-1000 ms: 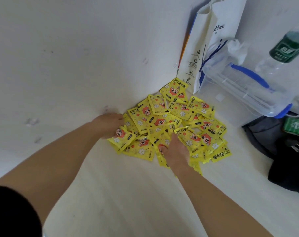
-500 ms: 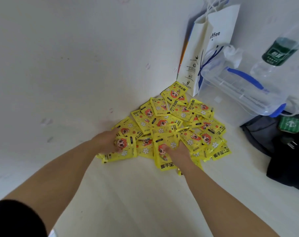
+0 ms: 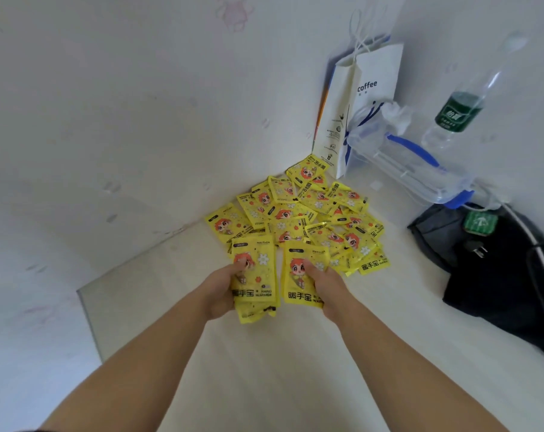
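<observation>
A pile of several yellow hand-warmer packets (image 3: 311,210) lies on the white surface against the wall corner. My left hand (image 3: 222,289) grips a small stack of these packets (image 3: 258,275), thumb on top, lifted just in front of the pile. My right hand (image 3: 326,282) pinches one packet (image 3: 302,275) beside it, thumb on its face. Both held packets face up with the cartoon print and "HAND WARMER" text showing.
A white "coffee" paper bag (image 3: 367,98) leans in the corner. A clear plastic box with blue handle (image 3: 414,163) and a green-labelled water bottle (image 3: 460,110) stand at the right. A dark bag (image 3: 498,269) with a plug and white cable lies at the right edge.
Both hands have pulled back from the pile toward me and lifted, each carrying packets picked from its front edge. The camera view has tilted up slightly.
</observation>
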